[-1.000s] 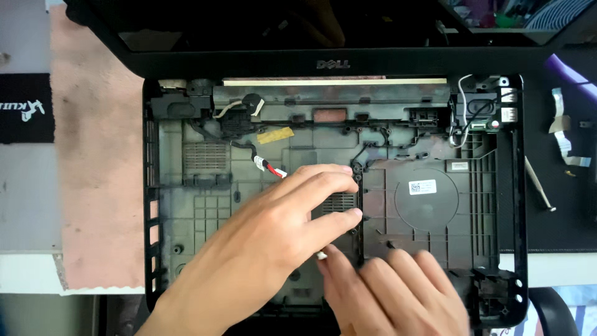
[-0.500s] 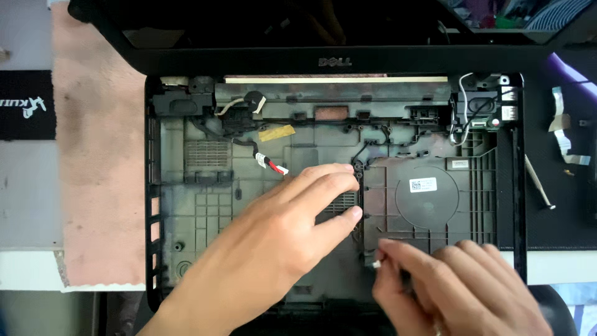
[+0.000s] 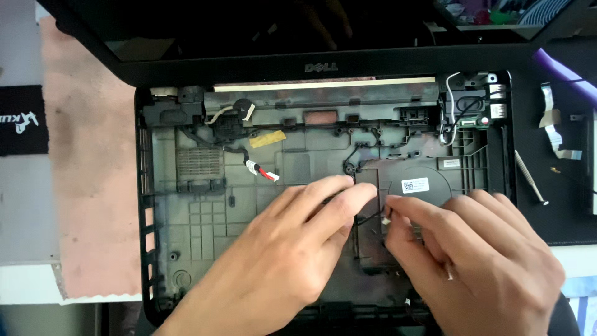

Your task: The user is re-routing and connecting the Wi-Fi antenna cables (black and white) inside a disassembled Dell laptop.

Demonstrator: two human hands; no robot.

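Note:
An opened black laptop base [image 3: 186, 249] lies in front of me, its inner shell bare with ribs, vents and a few cables. My left hand [image 3: 280, 261] rests flat on the middle of the shell, fingertips by a thin black cable [image 3: 368, 216]. My right hand [image 3: 479, 261] pinches the small white connector [image 3: 386, 219] at that cable's end, just right of the left fingertips. A round fan recess with a white sticker [image 3: 415, 185] sits just above my right hand. A red and white wire plug [image 3: 261, 172] lies loose above my left hand.
The laptop's screen lid [image 3: 311, 62] stands open at the back. A small board with ports [image 3: 479, 112] sits in the top right corner of the shell. A screwdriver [image 3: 530, 178] and a flat ribbon cable [image 3: 553, 124] lie on the black mat at right. A pink cloth [image 3: 87, 186] covers the table at left.
My right hand has moved up and to the right from the shell's front edge, carrying the white connector toward the fan recess. My left hand has stayed in place.

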